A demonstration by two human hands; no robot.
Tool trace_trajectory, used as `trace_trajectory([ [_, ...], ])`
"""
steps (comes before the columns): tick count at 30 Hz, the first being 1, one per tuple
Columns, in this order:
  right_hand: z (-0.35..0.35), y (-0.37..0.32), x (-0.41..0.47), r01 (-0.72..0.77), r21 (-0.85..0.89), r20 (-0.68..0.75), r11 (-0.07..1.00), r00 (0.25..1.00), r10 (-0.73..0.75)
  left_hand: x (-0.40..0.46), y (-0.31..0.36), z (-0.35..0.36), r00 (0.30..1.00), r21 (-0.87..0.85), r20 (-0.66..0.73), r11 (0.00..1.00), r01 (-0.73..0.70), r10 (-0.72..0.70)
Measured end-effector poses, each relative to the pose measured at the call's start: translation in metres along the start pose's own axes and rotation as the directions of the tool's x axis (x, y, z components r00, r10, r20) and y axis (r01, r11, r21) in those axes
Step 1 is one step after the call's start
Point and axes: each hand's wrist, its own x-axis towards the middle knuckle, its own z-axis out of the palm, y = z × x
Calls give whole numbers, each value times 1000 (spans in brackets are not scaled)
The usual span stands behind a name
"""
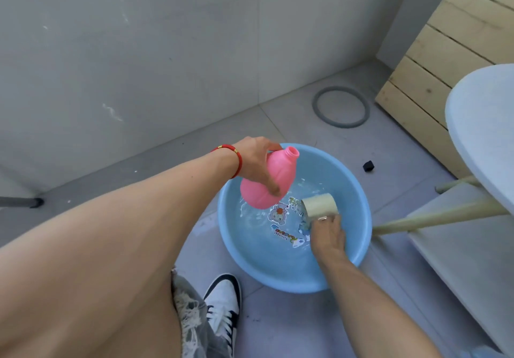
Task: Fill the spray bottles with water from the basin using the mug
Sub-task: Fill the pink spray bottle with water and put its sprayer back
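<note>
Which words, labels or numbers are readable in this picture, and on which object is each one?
None can be read.
Printed cartoon sticker on the bottom of the blue basin: coloured lettering around it, too blurred and rippled by the water to read.
Pink spray bottle and mug: no text visible.

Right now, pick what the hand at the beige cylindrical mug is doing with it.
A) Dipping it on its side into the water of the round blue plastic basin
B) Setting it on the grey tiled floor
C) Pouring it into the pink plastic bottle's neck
A: the right hand holds the beige cylindrical mug tipped sideways in the round blue plastic basin, apart from the pink plastic bottle gripped by the left hand.
</note>
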Motion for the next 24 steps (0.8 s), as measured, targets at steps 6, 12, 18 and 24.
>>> trace_trajectory([
  [6, 7, -34, -16, 231, 109, 44, 967, 970, -237, -2, -3, -2, 1000, -32, 0, 999, 26, -26],
  [12, -10, -35, -20, -66, 793, 166, 606, 980, -111, -13, -4, -7, 999, -115, 9, 992, 45, -44],
  [18, -51, -4, -40, -224, 971, 237, 88, 956, -173, -28, -12, -15, 998, -382, -7, 922, 53, -60],
  [24, -125, 40, -54, -56, 987, 75, 150, 989, -126, -37, -17, -19, 1000, -624, 15, 781, 29, -24],
])
